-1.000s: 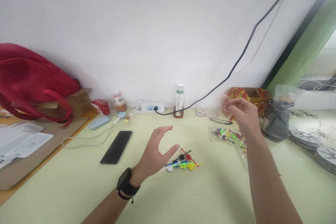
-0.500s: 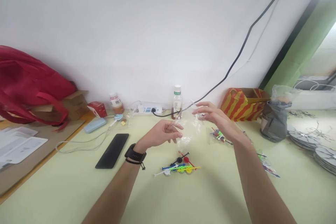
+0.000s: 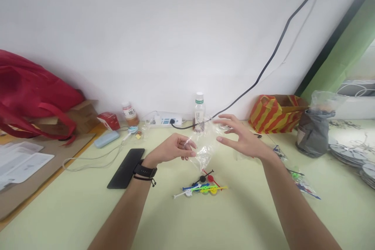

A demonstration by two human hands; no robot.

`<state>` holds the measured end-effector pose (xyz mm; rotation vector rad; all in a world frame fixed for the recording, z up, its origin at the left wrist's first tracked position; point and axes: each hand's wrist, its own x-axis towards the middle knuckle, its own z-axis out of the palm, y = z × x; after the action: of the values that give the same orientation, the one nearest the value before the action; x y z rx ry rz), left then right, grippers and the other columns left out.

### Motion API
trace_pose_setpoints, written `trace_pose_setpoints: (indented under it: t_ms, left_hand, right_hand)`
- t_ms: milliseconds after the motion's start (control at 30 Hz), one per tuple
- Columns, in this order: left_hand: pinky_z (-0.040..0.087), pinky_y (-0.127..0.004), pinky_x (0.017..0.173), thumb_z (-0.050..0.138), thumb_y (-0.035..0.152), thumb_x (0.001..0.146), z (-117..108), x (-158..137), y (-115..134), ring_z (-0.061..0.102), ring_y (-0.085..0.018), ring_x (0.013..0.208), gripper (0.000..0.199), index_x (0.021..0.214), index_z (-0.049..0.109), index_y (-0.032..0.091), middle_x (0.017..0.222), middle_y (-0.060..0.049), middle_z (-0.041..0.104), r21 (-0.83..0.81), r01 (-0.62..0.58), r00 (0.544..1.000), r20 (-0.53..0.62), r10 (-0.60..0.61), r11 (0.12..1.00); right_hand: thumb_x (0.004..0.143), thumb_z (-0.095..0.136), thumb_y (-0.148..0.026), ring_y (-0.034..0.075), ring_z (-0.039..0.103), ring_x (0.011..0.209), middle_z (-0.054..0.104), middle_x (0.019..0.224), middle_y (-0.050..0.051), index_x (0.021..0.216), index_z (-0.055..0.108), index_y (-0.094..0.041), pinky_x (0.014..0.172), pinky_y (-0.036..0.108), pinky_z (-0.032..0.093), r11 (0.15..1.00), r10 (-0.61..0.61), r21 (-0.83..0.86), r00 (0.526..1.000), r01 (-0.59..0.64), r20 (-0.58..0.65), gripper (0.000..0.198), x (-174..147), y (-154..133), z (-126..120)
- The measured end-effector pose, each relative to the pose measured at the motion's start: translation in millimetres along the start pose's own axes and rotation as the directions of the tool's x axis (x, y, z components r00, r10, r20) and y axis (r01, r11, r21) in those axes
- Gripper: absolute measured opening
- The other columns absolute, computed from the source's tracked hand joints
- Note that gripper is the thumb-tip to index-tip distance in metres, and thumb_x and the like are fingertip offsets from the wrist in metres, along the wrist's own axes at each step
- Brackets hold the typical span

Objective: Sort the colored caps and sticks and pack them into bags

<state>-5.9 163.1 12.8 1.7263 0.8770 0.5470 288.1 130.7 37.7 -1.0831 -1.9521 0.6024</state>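
Note:
A clear plastic bag [image 3: 205, 150] hangs between my hands above the table. My left hand [image 3: 175, 148] pinches its left edge between thumb and fingers. On the bag's right side, my right hand [image 3: 238, 134] has thumb and fingers spread; whether a fingertip touches the plastic is hard to make out. Just below the bag lies a small cluster of plastic arrow spinners [image 3: 205, 188] in black, red, blue, white, green and yellow, each with a round hub. Bagged spinners [image 3: 304, 183] lie to the right, partly behind my right forearm.
A black phone [image 3: 125, 168] lies by my left wrist. Along the wall stand a tea bottle [image 3: 199, 111], a power strip [image 3: 164, 120] and a second bottle [image 3: 129, 114]. At right are a striped bag [image 3: 272, 115], a grey bag [image 3: 313, 134] and stacked discs [image 3: 347, 152].
My right hand's fingers have spread wider and its thumb has come away from the fingers. My left hand has shifted slightly left, still pinching the bag. The view has turned a little.

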Motion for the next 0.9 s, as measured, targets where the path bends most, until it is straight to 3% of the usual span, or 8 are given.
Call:
trace_pose_setpoints:
  t_ms: [100,200,333,633,700,767,833,900]
  left_hand:
    - [0.053,-0.022,0.059,0.086,0.043,0.077,3.4,6.7,-5.3,0.067,-0.014,0.065,0.036,0.096,0.074,0.015,0.075,-0.005,0.073,-0.03,-0.108,0.964,-0.247,0.097,0.994]
    - [0.053,-0.022,0.059,0.088,0.042,0.074,8.6,14.3,-11.4,0.067,-0.014,0.064,0.037,0.093,0.072,0.015,0.071,-0.003,0.071,-0.074,-0.171,0.91,-0.394,0.129,0.982]
    - [0.051,-0.022,0.053,0.09,0.042,0.071,6.3,15.2,-17.1,0.062,-0.012,0.052,0.041,0.097,0.073,0.015,0.061,0.0,0.068,-0.131,-0.129,0.921,-0.382,0.07,0.983]
    - [0.057,-0.028,0.073,0.075,0.05,0.086,0.0,7.7,-14.6,0.073,-0.019,0.082,0.037,0.094,0.075,0.014,0.098,-0.012,0.078,-0.078,-0.125,0.944,-0.316,0.095,0.989]
    - [0.059,-0.032,0.079,0.076,0.05,0.085,1.3,8.3,-14.6,0.074,-0.022,0.085,0.037,0.091,0.074,0.014,0.096,-0.012,0.078,-0.084,-0.115,0.948,-0.307,0.084,0.99]
    - [0.059,-0.034,0.083,0.078,0.049,0.083,1.4,8.0,-14.8,0.075,-0.023,0.087,0.036,0.086,0.072,0.014,0.092,-0.011,0.079,-0.085,-0.109,0.952,-0.297,0.079,0.99]
    - [0.058,-0.034,0.083,0.08,0.048,0.082,1.0,6.5,-14.3,0.074,-0.022,0.086,0.035,0.082,0.07,0.015,0.089,-0.01,0.078,-0.064,-0.108,0.957,-0.277,0.086,0.992]
    - [0.058,-0.032,0.081,0.08,0.047,0.082,1.0,4.4,-12.6,0.074,-0.021,0.083,0.034,0.08,0.069,0.015,0.086,-0.01,0.078,-0.033,-0.105,0.966,-0.239,0.095,0.994]
  right_hand:
    - [0.082,0.075,-0.057,0.028,0.066,0.111,0.057,0.136,0.014,0.148,0.038,-0.031,0.087,0.045,0.06,0.968,0.205,0.171,0.974,-0.186,-0.098,0.08,1.5,0.9,19.0]
    - [0.079,0.081,-0.051,0.024,0.071,0.092,0.071,0.108,0.008,0.147,0.034,-0.028,0.082,0.041,0.059,0.863,0.267,0.405,0.954,-0.301,0.139,0.086,6.2,4.4,46.5]
    - [0.075,0.084,-0.042,0.018,0.068,0.072,0.069,0.077,-0.002,0.133,0.049,-0.024,0.073,0.035,0.057,0.741,0.239,0.579,0.939,-0.34,0.246,0.071,11.3,11.9,66.0]
    - [0.074,0.085,-0.038,0.018,0.066,0.073,0.067,0.075,-0.003,0.116,0.057,-0.023,0.07,0.032,0.052,0.787,0.248,0.494,0.923,-0.37,0.295,0.052,10.3,24.8,57.1]
    - [0.077,0.083,-0.042,0.019,0.066,0.075,0.069,0.08,0.0,0.117,0.056,-0.023,0.071,0.033,0.052,0.862,0.274,0.395,0.947,-0.318,0.166,0.052,11.3,22.9,56.6]
    - [0.081,0.08,-0.045,0.019,0.065,0.075,0.069,0.086,0.002,0.116,0.056,-0.023,0.07,0.034,0.052,0.941,0.24,0.268,0.965,-0.205,-0.104,0.047,12.2,17.3,53.5]
    - [0.087,0.073,-0.044,0.019,0.063,0.074,0.069,0.088,0.004,0.109,0.06,-0.023,0.071,0.035,0.053,0.99,0.103,0.121,0.939,-0.067,-0.328,0.033,11.7,7.6,48.5]
    - [0.093,0.066,-0.04,0.02,0.064,0.078,0.071,0.092,0.005,0.104,0.064,-0.024,0.075,0.036,0.053,0.998,-0.058,-0.003,0.929,0.061,-0.365,0.019,9.4,-4.4,43.9]
